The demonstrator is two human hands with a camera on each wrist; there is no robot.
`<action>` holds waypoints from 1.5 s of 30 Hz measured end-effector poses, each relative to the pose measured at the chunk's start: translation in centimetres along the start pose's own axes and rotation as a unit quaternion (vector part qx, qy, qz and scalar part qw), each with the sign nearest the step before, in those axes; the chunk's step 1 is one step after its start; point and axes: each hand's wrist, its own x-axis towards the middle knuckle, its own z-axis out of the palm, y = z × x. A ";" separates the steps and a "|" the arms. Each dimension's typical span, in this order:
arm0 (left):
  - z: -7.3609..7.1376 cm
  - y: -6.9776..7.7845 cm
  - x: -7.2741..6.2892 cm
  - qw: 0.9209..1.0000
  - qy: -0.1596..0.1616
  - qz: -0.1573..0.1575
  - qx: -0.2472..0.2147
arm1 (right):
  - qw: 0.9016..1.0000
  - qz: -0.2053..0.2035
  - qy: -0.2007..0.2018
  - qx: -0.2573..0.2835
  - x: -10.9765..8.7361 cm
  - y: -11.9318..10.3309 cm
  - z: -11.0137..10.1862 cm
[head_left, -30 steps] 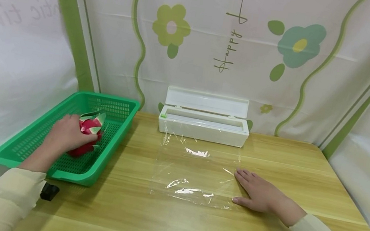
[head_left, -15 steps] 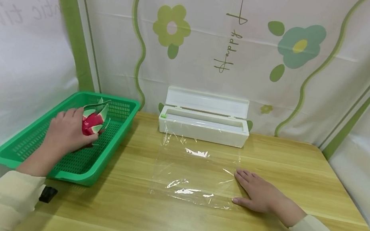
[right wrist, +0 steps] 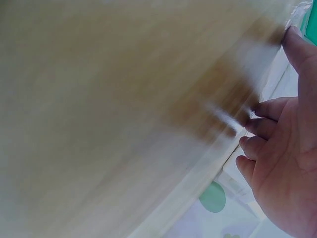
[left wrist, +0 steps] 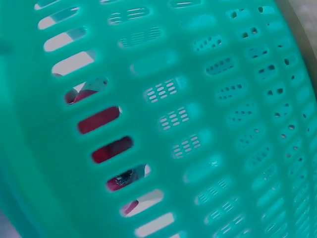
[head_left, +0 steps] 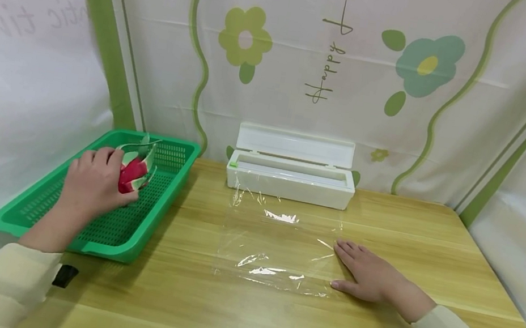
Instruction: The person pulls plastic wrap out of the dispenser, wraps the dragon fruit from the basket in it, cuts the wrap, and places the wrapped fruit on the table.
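Observation:
A red dragon fruit (head_left: 134, 173) with pale green scales is gripped by my left hand (head_left: 94, 177) over the green basket (head_left: 171, 189). Palm and fingers cover its near side. In the left wrist view the basket's slotted wall (left wrist: 54, 148) fills the picture, with red patches of the dragon fruit (left wrist: 101, 120) showing through the slots. My right hand (head_left: 367, 272) lies with extended fingers on the right edge of a clear sheet of plastic wrap (head_left: 276, 246) on the table. The right wrist view shows the right hand (right wrist: 277, 134) with fingertips at the table surface.
Behind the plastic wrap stands a white wrap dispenser box (head_left: 290, 188), its lid (head_left: 295, 146) raised and a small green slider (head_left: 233, 164) at its left. The sheet runs from the box toward the front of the wooden table (head_left: 237, 326). A printed curtain (head_left: 279, 92) closes off the back.
My left hand has raised the dragon fruit from low in the basket, moving slightly up and back in the head view. The right hand and the plastic wrap have stayed still.

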 end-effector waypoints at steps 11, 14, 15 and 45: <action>-1.2 0.3 0.9 0.996 0.071 0.057 0.017 | 1.000 -0.001 0.002 -0.001 0.0 -0.1 -0.3; -1.8 0.6 1.3 0.994 0.085 0.070 0.022 | 1.000 -0.003 0.003 -0.001 0.1 -0.1 -0.4; -1.9 0.7 1.4 0.993 0.090 0.074 0.023 | 1.000 -0.004 0.003 -0.001 0.1 -0.1 -0.4; -5.3 7.3 3.3 0.977 0.121 0.177 0.010 | 1.000 -0.011 0.003 -0.001 -0.1 -0.1 -0.5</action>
